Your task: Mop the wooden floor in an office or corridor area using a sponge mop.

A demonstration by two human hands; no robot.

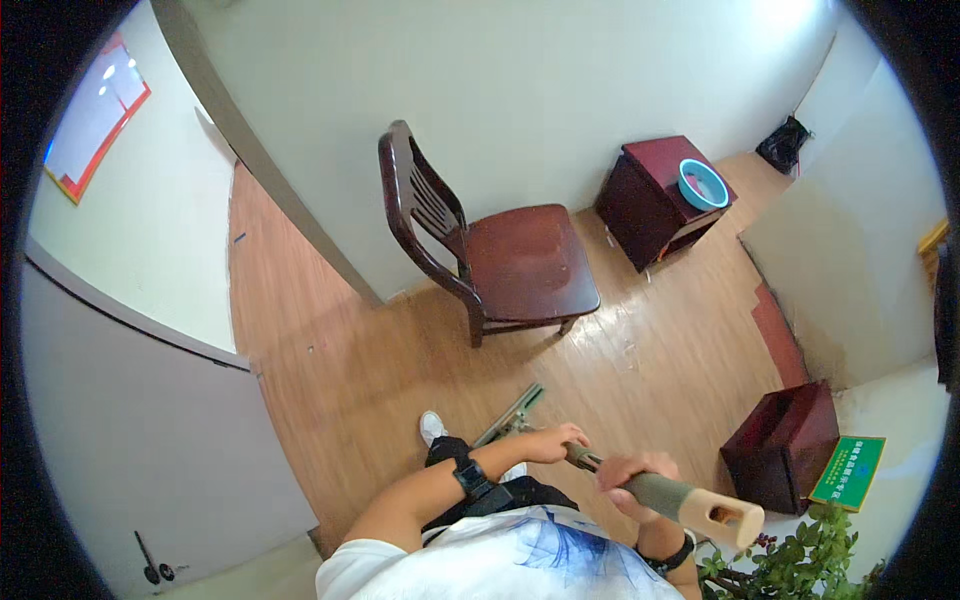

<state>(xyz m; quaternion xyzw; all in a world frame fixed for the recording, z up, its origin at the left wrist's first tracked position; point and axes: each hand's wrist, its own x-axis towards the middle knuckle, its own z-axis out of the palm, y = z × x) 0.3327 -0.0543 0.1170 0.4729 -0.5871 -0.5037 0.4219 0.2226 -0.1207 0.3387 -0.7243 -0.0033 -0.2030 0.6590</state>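
Note:
Both of my hands are wrapped around the pole of what looks like a flat mop (660,491). My left hand (555,442) grips lower down the pole, and my right hand (637,484) holds the grey-green grip near the top. A beige end cap with a hanging slot points toward the lower right. Down on the wood-look floor, the narrow grey-green mop head (514,415) lies at a slant beside a white shoe (432,427). My left forearm hides part of the head, and the middle of the pole is foreshortened.
A dark wooden chair (529,259) stands ahead by the wall. Beyond it, a dark red cabinet (645,195) carries a light blue basin (705,204). To the right are another cabinet (784,450), a green sign (849,472) and a leafy plant (806,551). A grey door (150,420) is at left.

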